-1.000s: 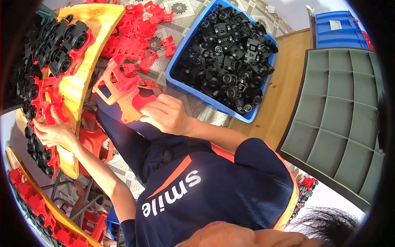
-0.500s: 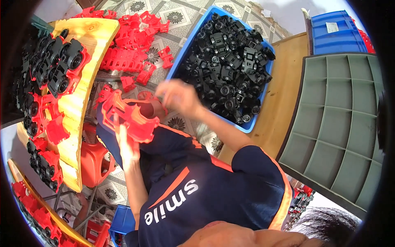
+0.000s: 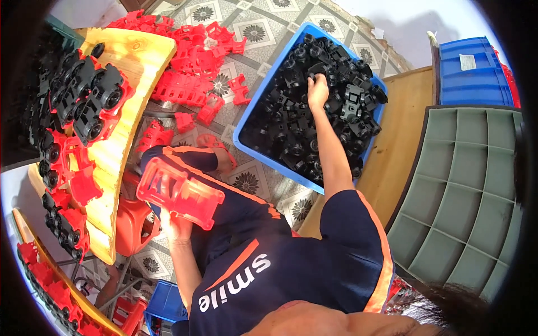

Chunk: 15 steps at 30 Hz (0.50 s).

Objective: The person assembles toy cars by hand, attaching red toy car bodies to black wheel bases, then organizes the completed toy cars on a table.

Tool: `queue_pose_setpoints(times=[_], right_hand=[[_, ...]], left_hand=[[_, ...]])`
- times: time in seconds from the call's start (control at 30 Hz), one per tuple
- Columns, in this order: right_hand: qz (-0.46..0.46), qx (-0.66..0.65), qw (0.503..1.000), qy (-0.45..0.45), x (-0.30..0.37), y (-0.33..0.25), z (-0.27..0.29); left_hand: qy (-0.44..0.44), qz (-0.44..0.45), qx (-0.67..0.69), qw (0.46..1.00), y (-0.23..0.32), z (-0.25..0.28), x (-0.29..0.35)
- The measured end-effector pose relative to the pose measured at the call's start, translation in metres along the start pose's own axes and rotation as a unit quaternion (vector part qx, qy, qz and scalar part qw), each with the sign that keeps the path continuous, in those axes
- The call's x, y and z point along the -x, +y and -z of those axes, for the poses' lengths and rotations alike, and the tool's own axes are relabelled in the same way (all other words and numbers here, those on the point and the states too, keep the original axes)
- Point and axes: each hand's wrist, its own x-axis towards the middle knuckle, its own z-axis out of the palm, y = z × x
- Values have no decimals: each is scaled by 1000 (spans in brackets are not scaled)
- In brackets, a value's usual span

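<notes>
My left hand (image 3: 177, 225) grips a red plastic toy-car body (image 3: 182, 193) from below, over my lap. The body's open frame faces up and part of my fingers is hidden behind it. My right arm reaches out to the blue bin (image 3: 245, 147), which is heaped with black toy-car chassis (image 3: 291, 134) with wheels. Over the far part of that heap, my right hand (image 3: 318, 92) has its fingers closed on a black chassis (image 3: 317, 69), whose outline partly merges with the others.
Left, a wooden table (image 3: 137, 53) carries red bodies fitted with black chassis (image 3: 92, 120). Loose red bodies (image 3: 185, 84) lie piled on the patterned floor beyond. A red stool (image 3: 133, 224) stands below the table. On the right are a wooden board (image 3: 400, 123) and a grey gridded panel (image 3: 459, 185).
My right hand has moved away from near the red body, out over the blue bin, and closed on a chassis. My left hand has lowered and turned the red body slightly.
</notes>
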Motion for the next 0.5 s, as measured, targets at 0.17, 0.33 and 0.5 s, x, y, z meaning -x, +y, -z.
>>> queue_pose_setpoints(times=[0.17, 0.33, 0.5], right_hand=[[-366, -199, 909, -19, 97, 68, 66], [-54, -70, 992, 88, 106, 32, 127], [170, -82, 980, -56, 55, 1, 92]], left_hand=[[-51, 19, 27, 998, 2, 10, -3], [-56, 47, 41, 996, 3, 9, -8], [-13, 72, 80, 994, 3, 3, -16]])
